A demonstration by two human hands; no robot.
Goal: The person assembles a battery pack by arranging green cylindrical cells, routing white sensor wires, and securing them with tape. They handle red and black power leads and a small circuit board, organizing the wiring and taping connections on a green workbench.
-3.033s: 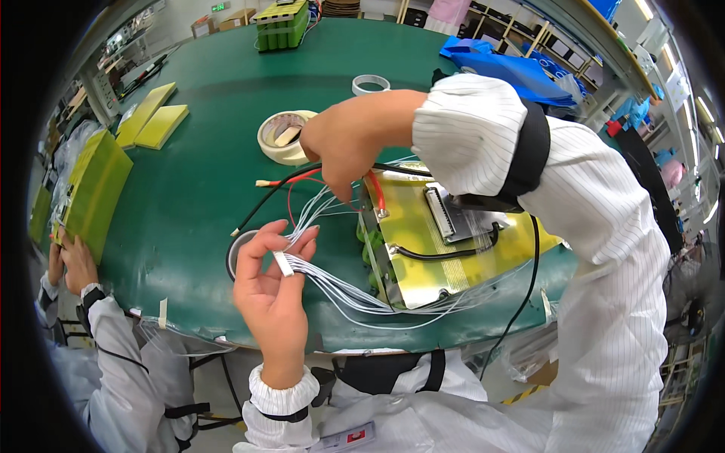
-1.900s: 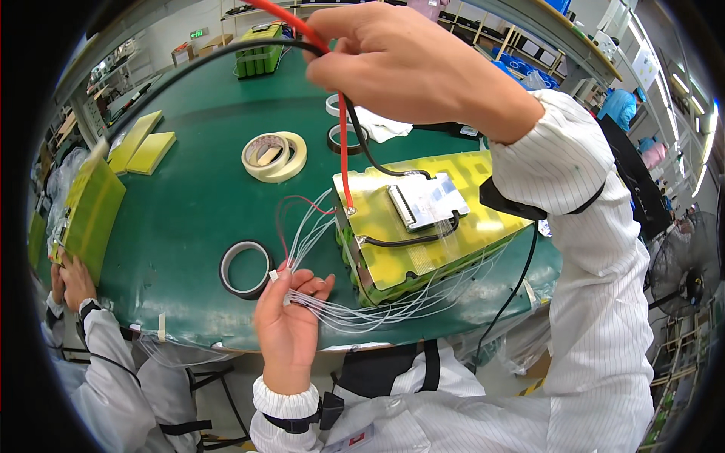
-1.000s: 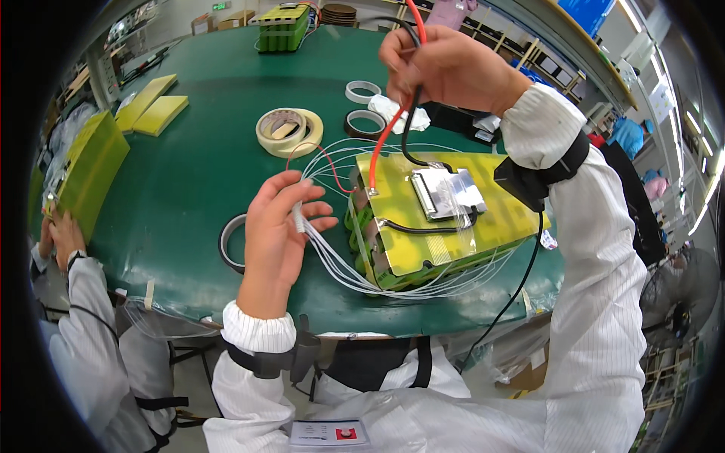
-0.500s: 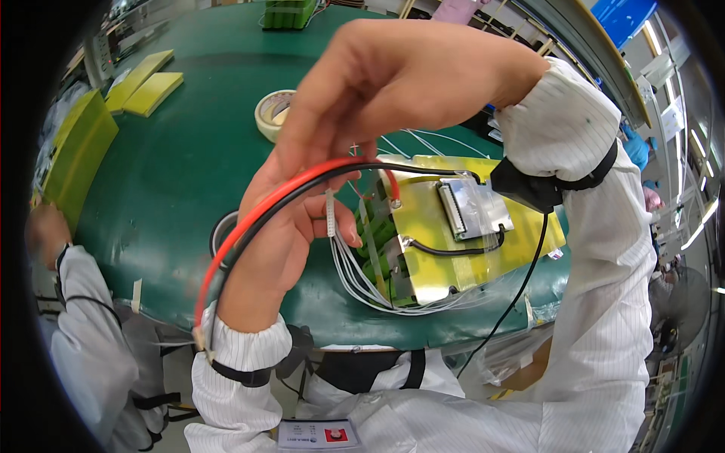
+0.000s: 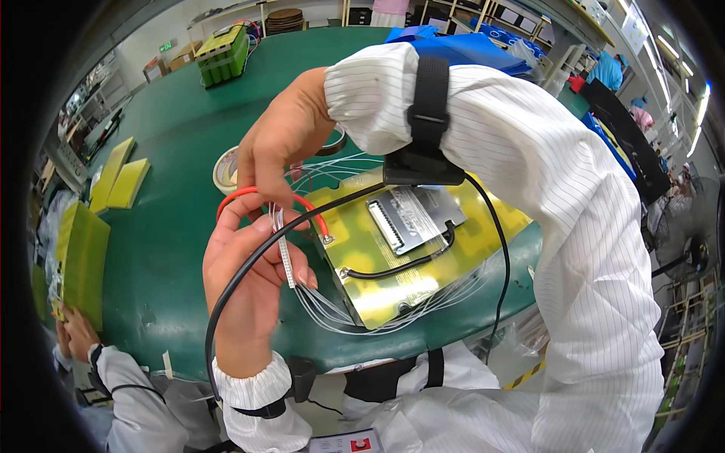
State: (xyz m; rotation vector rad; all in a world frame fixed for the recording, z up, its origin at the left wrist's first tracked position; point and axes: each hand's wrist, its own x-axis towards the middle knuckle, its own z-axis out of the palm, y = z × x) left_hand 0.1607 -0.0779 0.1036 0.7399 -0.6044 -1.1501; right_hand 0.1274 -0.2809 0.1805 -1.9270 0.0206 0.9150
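Note:
My left hand [image 5: 253,279] is closed around a slim white multi-pin connector [image 5: 285,263], with thin white wires [image 5: 321,309] trailing from its lower end. Above it, my right hand [image 5: 283,140] bends down from the wrist, its fingertips pinched on thin white wires at the connector's upper end. A red cable [image 5: 236,198] loops past the fingers of both hands and ends on a green battery pack covered with a yellow board [image 5: 389,298]. The black cable [image 5: 245,272] arches across my left hand. On the board, a taped silver module [image 5: 415,219] carries a white socket [image 5: 386,226].
A tape roll [image 5: 226,171] lies beyond my hands. Another battery pack [image 5: 223,57] stands far back on the green table [image 5: 166,249]. Yellow sheets [image 5: 121,181] lie left. At the left edge, a co-worker's hands [image 5: 78,332] touch a yellow board [image 5: 81,264]. Blue sheeting [image 5: 461,51] lies behind.
The view has shifted, showing more of the far room. My right hand has come down to the connector's top. The red cable, earlier arched beside the black one, now loops by my fingers.

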